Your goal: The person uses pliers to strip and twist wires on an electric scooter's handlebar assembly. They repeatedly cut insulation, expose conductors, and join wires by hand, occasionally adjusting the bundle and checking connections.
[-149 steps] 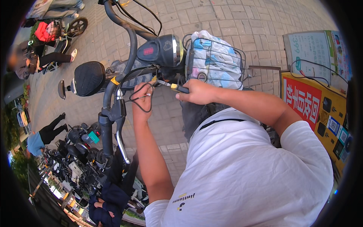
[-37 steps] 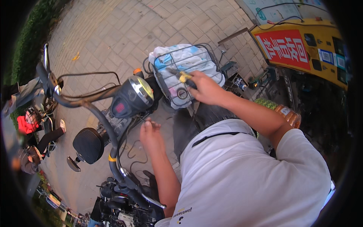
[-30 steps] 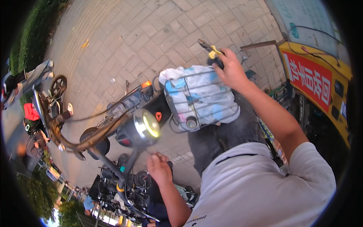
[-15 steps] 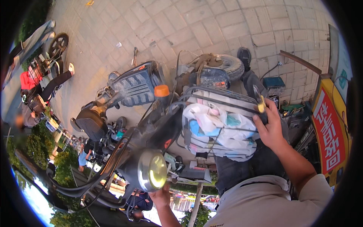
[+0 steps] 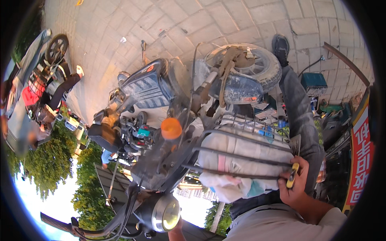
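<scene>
the right hand (image 5: 296, 188) is closed round the yellow and dark handles of a pair of pliers (image 5: 295, 173), whose metal head points up the view. the pliers are at the right end of a black wire basket (image 5: 257, 159); whether they touch its bars, i cannot tell. white cloth or plastic (image 5: 223, 160) with pink and blue patches fills the basket. the left hand (image 5: 176, 233) shows only in part, behind the round headlight (image 5: 167, 213) at the lower edge, and its grip cannot be told.

the largest writing is on a red panel (image 5: 359, 156) at the right rim: big white characters, turned sideways and bent by the lens. a small orange-red label (image 5: 249, 99) sits on the dusty fender (image 5: 238, 91), just below the front wheel (image 5: 251, 66), its print too small to read. another orange mark (image 5: 144, 69) is on the scooter's floorboard (image 5: 142, 89). an orange reflector (image 5: 171, 128) stands left of the basket, and a dark green box (image 5: 313, 83) lies on the paving (image 5: 257, 20).
</scene>
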`<state>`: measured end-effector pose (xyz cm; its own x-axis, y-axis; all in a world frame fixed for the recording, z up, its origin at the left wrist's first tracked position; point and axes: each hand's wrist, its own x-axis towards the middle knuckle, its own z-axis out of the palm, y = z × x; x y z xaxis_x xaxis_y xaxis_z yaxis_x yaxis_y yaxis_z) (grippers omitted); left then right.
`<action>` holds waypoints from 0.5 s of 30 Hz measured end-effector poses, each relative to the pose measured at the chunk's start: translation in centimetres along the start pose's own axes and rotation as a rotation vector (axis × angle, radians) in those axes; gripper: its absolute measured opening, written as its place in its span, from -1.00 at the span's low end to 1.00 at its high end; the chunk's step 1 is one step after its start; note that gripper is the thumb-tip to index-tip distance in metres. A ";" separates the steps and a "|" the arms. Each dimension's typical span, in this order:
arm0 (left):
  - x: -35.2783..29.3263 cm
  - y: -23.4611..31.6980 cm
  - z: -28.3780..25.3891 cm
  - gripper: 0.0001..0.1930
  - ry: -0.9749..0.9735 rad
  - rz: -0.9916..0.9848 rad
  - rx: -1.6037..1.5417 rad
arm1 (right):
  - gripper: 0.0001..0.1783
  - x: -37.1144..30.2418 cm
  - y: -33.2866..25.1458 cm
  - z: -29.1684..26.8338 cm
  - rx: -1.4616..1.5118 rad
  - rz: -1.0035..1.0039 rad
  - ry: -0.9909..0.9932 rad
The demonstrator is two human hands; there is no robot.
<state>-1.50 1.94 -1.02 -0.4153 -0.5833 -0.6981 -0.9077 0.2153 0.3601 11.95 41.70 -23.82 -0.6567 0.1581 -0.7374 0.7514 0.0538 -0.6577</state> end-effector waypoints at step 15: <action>0.0 1.5 3.3 -0.71 0.115 -0.123 0.049 | -0.66 1.7 0.8 -1.3 0.073 -0.079 -0.153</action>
<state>-3.07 4.86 -2.46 -0.2941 -0.6927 -0.6585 -0.9542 0.1733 0.2439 11.46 43.34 -25.39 -0.7198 0.0043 -0.6942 0.6941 -0.0127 -0.7198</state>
